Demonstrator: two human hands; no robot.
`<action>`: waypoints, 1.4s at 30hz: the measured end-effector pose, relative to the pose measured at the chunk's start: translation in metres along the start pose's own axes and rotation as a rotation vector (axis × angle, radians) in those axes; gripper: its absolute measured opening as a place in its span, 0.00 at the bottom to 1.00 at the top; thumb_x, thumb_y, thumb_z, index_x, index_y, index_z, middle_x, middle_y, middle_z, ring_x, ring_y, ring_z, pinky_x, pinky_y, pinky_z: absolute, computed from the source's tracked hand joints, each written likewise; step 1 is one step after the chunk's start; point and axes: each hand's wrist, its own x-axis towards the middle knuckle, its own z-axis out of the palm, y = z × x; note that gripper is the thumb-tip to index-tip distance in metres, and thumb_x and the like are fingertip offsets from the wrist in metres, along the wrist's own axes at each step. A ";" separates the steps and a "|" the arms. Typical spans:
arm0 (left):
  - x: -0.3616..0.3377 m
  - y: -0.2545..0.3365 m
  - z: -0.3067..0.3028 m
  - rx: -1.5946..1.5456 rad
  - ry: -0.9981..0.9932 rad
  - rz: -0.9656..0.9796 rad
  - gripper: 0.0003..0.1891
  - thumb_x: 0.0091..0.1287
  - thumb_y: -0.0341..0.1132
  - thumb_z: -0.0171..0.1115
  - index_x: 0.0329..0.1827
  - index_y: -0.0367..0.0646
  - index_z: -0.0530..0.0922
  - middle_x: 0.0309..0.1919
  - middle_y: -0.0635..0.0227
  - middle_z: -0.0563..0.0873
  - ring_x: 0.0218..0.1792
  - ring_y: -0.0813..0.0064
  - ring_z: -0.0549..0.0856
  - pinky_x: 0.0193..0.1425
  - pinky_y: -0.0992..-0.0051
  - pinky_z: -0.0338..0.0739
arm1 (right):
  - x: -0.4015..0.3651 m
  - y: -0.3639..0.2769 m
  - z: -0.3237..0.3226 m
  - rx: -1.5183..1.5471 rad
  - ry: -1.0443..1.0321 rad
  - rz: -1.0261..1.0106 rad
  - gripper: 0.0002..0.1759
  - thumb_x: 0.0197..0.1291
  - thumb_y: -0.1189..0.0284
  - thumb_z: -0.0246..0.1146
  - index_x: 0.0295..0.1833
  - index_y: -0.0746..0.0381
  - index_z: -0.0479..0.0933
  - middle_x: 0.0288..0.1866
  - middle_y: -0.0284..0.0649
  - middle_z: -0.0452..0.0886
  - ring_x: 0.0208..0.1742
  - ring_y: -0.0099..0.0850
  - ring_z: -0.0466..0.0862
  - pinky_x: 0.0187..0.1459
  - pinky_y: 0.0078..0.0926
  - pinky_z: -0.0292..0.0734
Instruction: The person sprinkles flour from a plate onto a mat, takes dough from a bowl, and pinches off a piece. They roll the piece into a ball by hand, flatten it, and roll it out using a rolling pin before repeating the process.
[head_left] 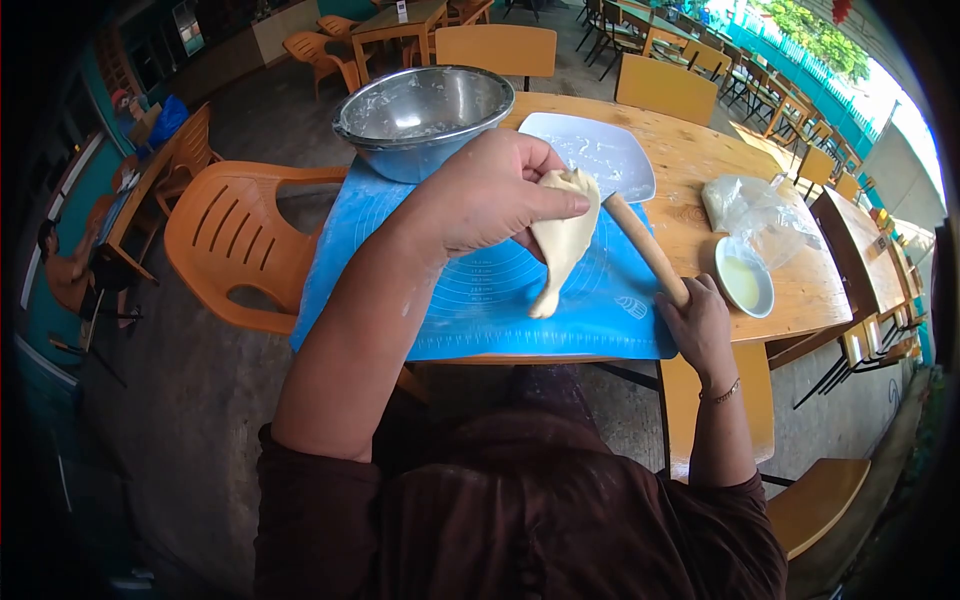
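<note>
My left hand (500, 190) pinches a piece of pale dough (566, 232) between thumb and fingers, lifted above the blue baking mat (450, 325). The dough hangs down in a long strip with a thicker lower tip. In my right hand (697, 318) is the near end of a wooden rolling pin (645, 245), its far end slanting up close to the dough. Behind the dough lies a white square plate (625, 150) smeared with flour. A steel mixing bowl (425, 110) with floury walls stands beyond my left wrist.
On the table's (800, 285) right side are a small bowl of yellowish liquid (743, 278) and a clear plastic bag (765, 215) with white contents. An orange chair (240, 240) stands at the left. A person (72, 265) sits farther left. More tables and chairs fill the background.
</note>
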 end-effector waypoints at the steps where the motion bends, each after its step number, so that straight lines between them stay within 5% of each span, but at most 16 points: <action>1: -0.002 -0.001 0.000 -0.133 0.016 0.047 0.17 0.65 0.33 0.68 0.50 0.29 0.78 0.39 0.59 0.87 0.37 0.74 0.89 0.38 0.76 0.85 | 0.001 0.002 -0.001 0.000 0.001 0.003 0.15 0.57 0.65 0.68 0.41 0.66 0.81 0.37 0.51 0.77 0.39 0.50 0.80 0.42 0.44 0.75; 6: -0.009 0.012 0.006 -0.410 -0.020 0.200 0.19 0.68 0.32 0.63 0.57 0.28 0.73 0.46 0.55 0.86 0.40 0.71 0.89 0.44 0.71 0.88 | 0.004 0.009 0.000 0.091 -0.002 0.037 0.18 0.59 0.62 0.67 0.40 0.68 0.80 0.35 0.52 0.76 0.38 0.51 0.78 0.42 0.45 0.73; 8: 0.002 0.003 0.014 -0.513 0.160 0.251 0.19 0.69 0.31 0.61 0.58 0.26 0.71 0.47 0.54 0.84 0.39 0.69 0.89 0.45 0.70 0.88 | 0.005 0.009 0.003 0.072 0.007 0.033 0.18 0.59 0.61 0.67 0.40 0.68 0.79 0.35 0.52 0.76 0.38 0.51 0.78 0.42 0.45 0.73; 10: 0.014 -0.032 0.024 -0.466 0.331 0.092 0.19 0.69 0.30 0.61 0.57 0.26 0.70 0.47 0.51 0.83 0.41 0.66 0.89 0.45 0.70 0.88 | 0.003 0.009 0.002 0.053 0.021 0.030 0.19 0.59 0.60 0.67 0.40 0.69 0.79 0.35 0.52 0.76 0.38 0.51 0.78 0.42 0.45 0.72; 12: 0.011 -0.066 0.029 -0.135 0.438 -0.243 0.18 0.68 0.30 0.62 0.56 0.27 0.71 0.44 0.49 0.83 0.44 0.63 0.88 0.40 0.69 0.87 | 0.001 0.009 0.002 0.090 0.033 0.013 0.19 0.59 0.60 0.67 0.41 0.69 0.79 0.35 0.52 0.76 0.38 0.51 0.78 0.41 0.45 0.73; 14: 0.004 -0.105 0.028 0.421 0.424 -0.355 0.19 0.65 0.29 0.64 0.55 0.28 0.71 0.43 0.48 0.83 0.46 0.60 0.87 0.40 0.66 0.85 | 0.001 0.011 0.002 0.101 0.026 0.033 0.19 0.59 0.61 0.68 0.41 0.68 0.79 0.36 0.52 0.77 0.38 0.51 0.79 0.41 0.45 0.73; 15: 0.000 -0.103 0.028 0.418 0.422 -0.362 0.19 0.65 0.29 0.64 0.55 0.28 0.71 0.43 0.48 0.83 0.46 0.60 0.87 0.40 0.66 0.85 | 0.001 0.011 0.000 0.104 0.009 0.042 0.18 0.59 0.62 0.68 0.42 0.68 0.79 0.36 0.52 0.77 0.38 0.51 0.79 0.40 0.44 0.73; 17: -0.011 -0.092 0.024 0.852 0.399 -0.274 0.19 0.64 0.29 0.65 0.54 0.29 0.72 0.44 0.48 0.84 0.47 0.57 0.86 0.46 0.65 0.82 | 0.002 0.003 -0.002 0.109 -0.005 0.028 0.17 0.58 0.64 0.68 0.43 0.67 0.79 0.37 0.51 0.77 0.38 0.50 0.80 0.40 0.43 0.74; 21: -0.020 -0.073 0.010 0.821 0.544 -0.137 0.18 0.65 0.29 0.65 0.54 0.31 0.73 0.45 0.49 0.84 0.49 0.53 0.85 0.54 0.64 0.78 | 0.009 -0.024 -0.015 0.235 -0.007 -0.167 0.15 0.55 0.69 0.70 0.46 0.65 0.79 0.38 0.48 0.78 0.38 0.47 0.81 0.41 0.40 0.76; 23: -0.023 -0.076 0.005 0.728 0.712 0.124 0.13 0.67 0.28 0.61 0.53 0.32 0.75 0.46 0.49 0.84 0.50 0.52 0.84 0.54 0.63 0.78 | 0.015 -0.038 -0.023 0.277 -0.066 -0.216 0.15 0.55 0.72 0.70 0.47 0.64 0.79 0.39 0.47 0.78 0.38 0.46 0.82 0.42 0.39 0.76; 29: -0.025 -0.079 0.021 0.602 0.499 0.435 0.18 0.76 0.36 0.50 0.57 0.29 0.75 0.58 0.44 0.79 0.64 0.49 0.76 0.69 0.61 0.69 | 0.055 -0.063 0.006 0.388 -0.183 -0.557 0.17 0.52 0.81 0.68 0.50 0.63 0.80 0.39 0.43 0.75 0.40 0.39 0.80 0.43 0.35 0.77; 33: -0.028 -0.096 0.026 0.646 0.389 0.361 0.26 0.79 0.44 0.41 0.63 0.28 0.72 0.64 0.41 0.74 0.71 0.49 0.68 0.75 0.60 0.60 | 0.077 -0.069 0.038 0.356 -0.234 -0.723 0.19 0.49 0.82 0.71 0.50 0.64 0.83 0.40 0.41 0.74 0.41 0.35 0.78 0.45 0.31 0.77; 35: -0.031 -0.099 0.026 0.489 0.254 0.127 0.32 0.80 0.50 0.30 0.67 0.29 0.70 0.67 0.43 0.71 0.74 0.50 0.63 0.78 0.59 0.54 | 0.082 -0.068 0.051 0.429 -0.314 -0.652 0.20 0.48 0.82 0.72 0.50 0.63 0.83 0.40 0.41 0.75 0.41 0.36 0.78 0.45 0.30 0.77; 37: -0.030 -0.112 0.023 0.541 0.224 0.116 0.34 0.80 0.52 0.30 0.67 0.28 0.69 0.68 0.42 0.70 0.74 0.49 0.62 0.79 0.59 0.51 | 0.085 -0.067 0.054 0.500 -0.391 -0.580 0.21 0.47 0.82 0.73 0.51 0.63 0.84 0.40 0.41 0.75 0.42 0.37 0.78 0.46 0.30 0.77; 40: -0.028 -0.115 0.022 0.601 0.177 0.074 0.37 0.79 0.55 0.28 0.69 0.27 0.67 0.70 0.43 0.67 0.76 0.49 0.58 0.81 0.59 0.45 | 0.086 -0.068 0.047 0.457 -0.429 -0.545 0.15 0.56 0.77 0.68 0.50 0.62 0.84 0.40 0.46 0.76 0.41 0.42 0.77 0.49 0.34 0.76; 42: -0.027 -0.113 0.022 0.610 0.162 0.041 0.38 0.78 0.57 0.27 0.70 0.28 0.65 0.72 0.44 0.65 0.77 0.51 0.55 0.81 0.60 0.43 | 0.087 -0.075 0.033 0.286 -0.413 -0.495 0.14 0.66 0.65 0.62 0.44 0.65 0.84 0.42 0.51 0.76 0.43 0.44 0.77 0.50 0.39 0.75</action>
